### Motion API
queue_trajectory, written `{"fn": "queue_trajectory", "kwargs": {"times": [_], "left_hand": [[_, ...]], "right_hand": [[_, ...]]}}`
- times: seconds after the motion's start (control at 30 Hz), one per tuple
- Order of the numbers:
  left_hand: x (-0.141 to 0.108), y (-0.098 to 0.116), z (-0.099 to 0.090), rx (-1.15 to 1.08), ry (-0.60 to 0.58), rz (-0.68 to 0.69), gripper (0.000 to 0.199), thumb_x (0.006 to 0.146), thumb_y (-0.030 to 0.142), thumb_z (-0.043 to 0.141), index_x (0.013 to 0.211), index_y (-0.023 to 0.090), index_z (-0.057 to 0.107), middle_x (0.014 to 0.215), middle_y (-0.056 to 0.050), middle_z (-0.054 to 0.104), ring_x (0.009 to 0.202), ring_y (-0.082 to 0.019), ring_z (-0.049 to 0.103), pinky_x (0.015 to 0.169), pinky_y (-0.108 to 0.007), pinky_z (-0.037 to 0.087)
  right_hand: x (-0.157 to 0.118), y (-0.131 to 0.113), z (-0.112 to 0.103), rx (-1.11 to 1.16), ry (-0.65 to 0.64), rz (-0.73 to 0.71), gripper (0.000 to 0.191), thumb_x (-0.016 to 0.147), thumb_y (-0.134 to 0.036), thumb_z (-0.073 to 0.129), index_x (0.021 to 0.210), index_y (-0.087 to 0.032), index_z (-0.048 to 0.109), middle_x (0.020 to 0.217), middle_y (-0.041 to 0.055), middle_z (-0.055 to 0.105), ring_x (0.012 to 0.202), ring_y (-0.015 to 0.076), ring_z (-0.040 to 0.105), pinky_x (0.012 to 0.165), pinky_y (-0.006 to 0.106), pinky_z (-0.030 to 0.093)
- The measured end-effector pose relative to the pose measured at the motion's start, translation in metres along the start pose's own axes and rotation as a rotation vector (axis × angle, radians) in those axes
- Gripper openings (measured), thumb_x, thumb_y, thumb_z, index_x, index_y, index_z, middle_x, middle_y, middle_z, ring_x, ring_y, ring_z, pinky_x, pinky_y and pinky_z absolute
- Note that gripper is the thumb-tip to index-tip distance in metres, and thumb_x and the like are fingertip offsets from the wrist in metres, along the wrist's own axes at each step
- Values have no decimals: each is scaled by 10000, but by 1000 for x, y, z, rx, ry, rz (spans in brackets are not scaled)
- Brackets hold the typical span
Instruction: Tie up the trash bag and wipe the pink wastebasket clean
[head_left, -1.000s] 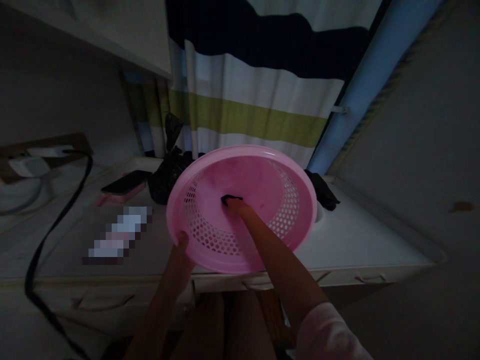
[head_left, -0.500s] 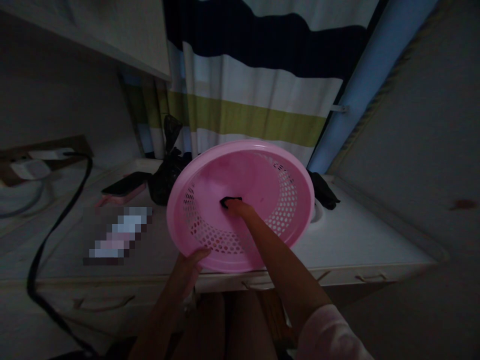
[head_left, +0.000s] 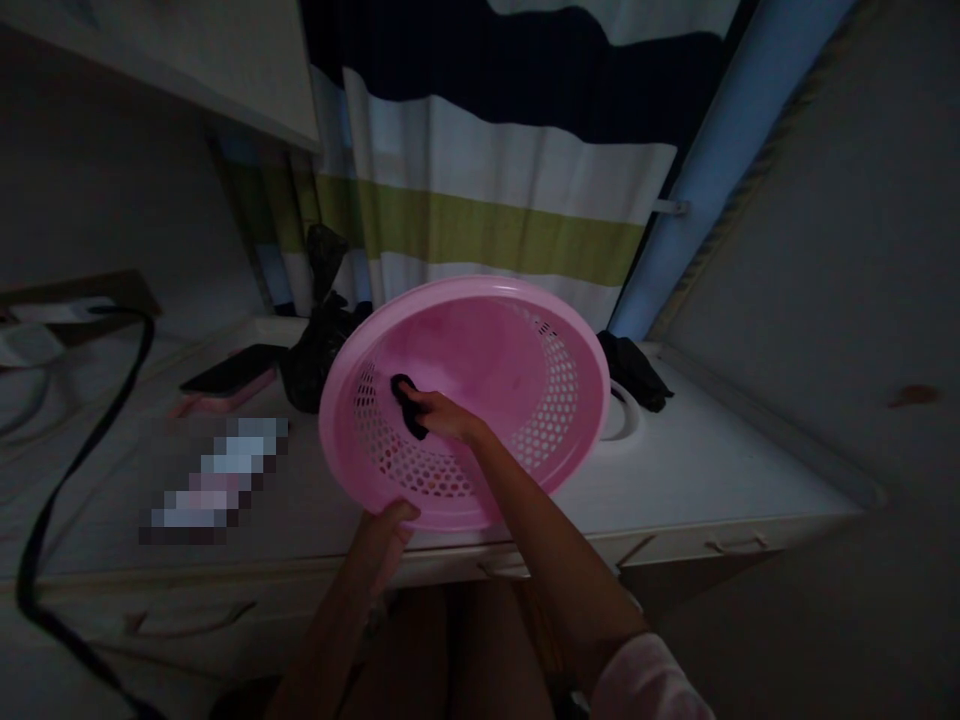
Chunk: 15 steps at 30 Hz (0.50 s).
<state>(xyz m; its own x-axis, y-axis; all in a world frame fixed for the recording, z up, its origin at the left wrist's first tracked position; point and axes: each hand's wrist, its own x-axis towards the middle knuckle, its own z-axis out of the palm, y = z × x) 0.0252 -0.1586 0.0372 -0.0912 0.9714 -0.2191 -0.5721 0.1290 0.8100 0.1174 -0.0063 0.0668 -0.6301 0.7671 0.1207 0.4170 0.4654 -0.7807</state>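
Note:
A round pink plastic basket (head_left: 480, 345) with a holed side wall is tilted toward me over the front of the desk. My left hand (head_left: 386, 530) grips its near rim, thumb over the edge and fingers hidden beneath. Inside the basket, my right hand (head_left: 442, 412) is closed on a small black cloth (head_left: 410, 410), held against the inner surface toward the left. The cloth is bunched, with a rounded end past my fingertips.
On the white desk (head_left: 720, 450) lie a phone (head_left: 236, 370), a blurred-out item (head_left: 217, 480), a knotted black plastic bag (head_left: 319, 345) and another black bundle (head_left: 634, 370). A white ring-shaped thing (head_left: 626, 415) shows beside the basket. A black cable (head_left: 82, 460) hangs at the left.
My right hand has moved left across the basket's inside with the black cloth, which now shows more of its length. The left hand keeps its hold on the rim. The view has shifted slightly.

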Motion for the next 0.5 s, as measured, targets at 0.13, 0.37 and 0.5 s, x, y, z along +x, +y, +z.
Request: {"fn": "queue_trajectory", "kwargs": {"times": [0.13,0.37,0.5], "left_hand": [[-1,-7,-1,11,-1,-52,379,481,108,579,846,208,604,754,-2,671,893,-236,614,773,-343,482],[-1,-11,-3,62,-16,-36,410,491,120,603,899,159,601,701,5,649,810,-203,618,811,-334,451],[0,-10,-4,105,26,-23,437,485,110,593,917,177,596,705,3,639,769,-194,605,780,-323,457]], "right_hand": [[7,4,5,-95,63,1,682,724,-4,407,1377,-120,248,1362,97,407,1172,174,465,975,312,381],[15,31,2,-405,143,146,625,740,-24,440,1347,-27,292,1409,167,296,1289,204,314,1070,317,259],[11,44,-3,-475,160,188,525,782,-34,392,1304,16,356,1380,206,332,1298,225,294,1081,352,230]]}}
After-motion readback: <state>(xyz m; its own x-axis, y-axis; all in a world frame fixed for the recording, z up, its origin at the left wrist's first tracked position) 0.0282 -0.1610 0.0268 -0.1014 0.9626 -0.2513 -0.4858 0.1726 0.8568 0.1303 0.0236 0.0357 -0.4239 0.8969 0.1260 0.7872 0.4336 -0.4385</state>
